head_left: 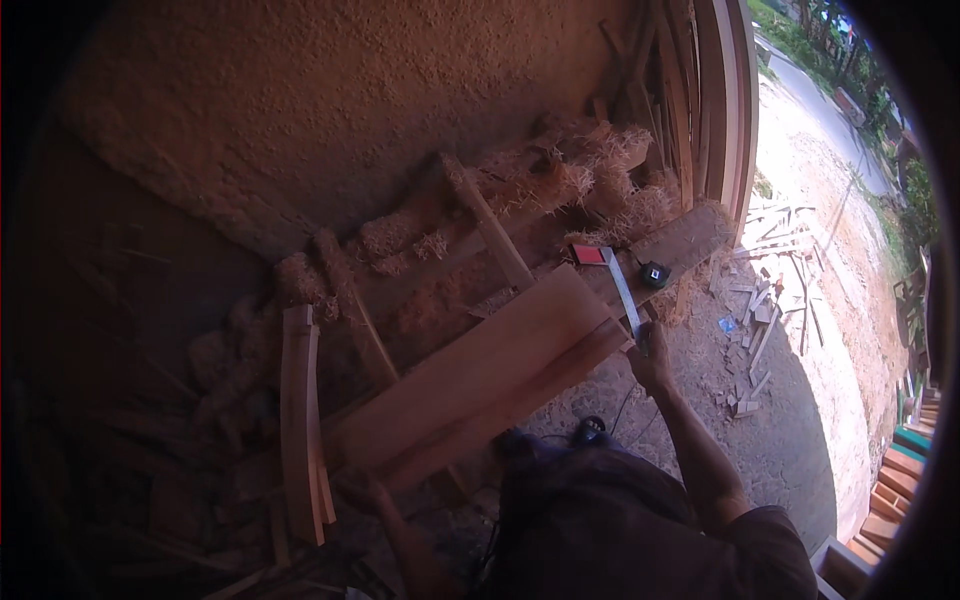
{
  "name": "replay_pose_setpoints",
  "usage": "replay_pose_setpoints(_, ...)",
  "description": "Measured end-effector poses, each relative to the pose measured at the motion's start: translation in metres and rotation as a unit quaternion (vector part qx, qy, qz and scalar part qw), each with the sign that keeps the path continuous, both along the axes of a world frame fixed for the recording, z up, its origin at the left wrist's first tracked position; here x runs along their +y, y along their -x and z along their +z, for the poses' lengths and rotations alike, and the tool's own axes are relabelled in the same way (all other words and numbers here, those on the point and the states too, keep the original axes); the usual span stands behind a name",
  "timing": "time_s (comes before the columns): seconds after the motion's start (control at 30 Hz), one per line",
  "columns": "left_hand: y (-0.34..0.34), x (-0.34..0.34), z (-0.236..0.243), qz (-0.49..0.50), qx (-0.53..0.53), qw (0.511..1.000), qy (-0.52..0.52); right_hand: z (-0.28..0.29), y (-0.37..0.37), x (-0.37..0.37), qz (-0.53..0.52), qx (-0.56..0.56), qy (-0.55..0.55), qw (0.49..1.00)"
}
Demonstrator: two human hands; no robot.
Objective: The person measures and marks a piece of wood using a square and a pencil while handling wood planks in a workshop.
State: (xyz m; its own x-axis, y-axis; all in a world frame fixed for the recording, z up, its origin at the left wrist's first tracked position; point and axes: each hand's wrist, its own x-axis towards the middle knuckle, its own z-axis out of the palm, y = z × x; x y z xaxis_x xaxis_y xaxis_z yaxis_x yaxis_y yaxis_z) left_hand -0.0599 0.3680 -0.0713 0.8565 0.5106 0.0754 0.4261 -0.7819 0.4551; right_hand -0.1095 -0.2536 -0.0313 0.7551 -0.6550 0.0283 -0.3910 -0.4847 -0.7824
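Right hand (650, 358) at centre right, fingers curled around a dark tool at the end of a plank (480, 375), square (610, 272) lying just above, tape measure (654, 274) beside it, left hand (378, 492) at lower centre, grip unclear, shavings (590, 165) heaped above.

No packages, signs or screens to be seen. Nearest to a label: a small red rectangular patch (590, 255) at about two o'clock from the frame's centre, lying flat on the bench; too small to tell more.
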Motion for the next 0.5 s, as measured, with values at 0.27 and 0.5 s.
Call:
replay_pose_setpoints(0.27,0.033,0.05,-0.052,0.059,-0.014,0.975,0.215,-0.054,-0.031,0.012,0.053,-0.053,-0.044,0.996)
replay_pose_setpoints(0.5,0.078,0.06,0.038,-0.053,0.04,0.997,0.047,0.044,-0.016,-0.009,0.093,-0.067,-0.125,0.985)
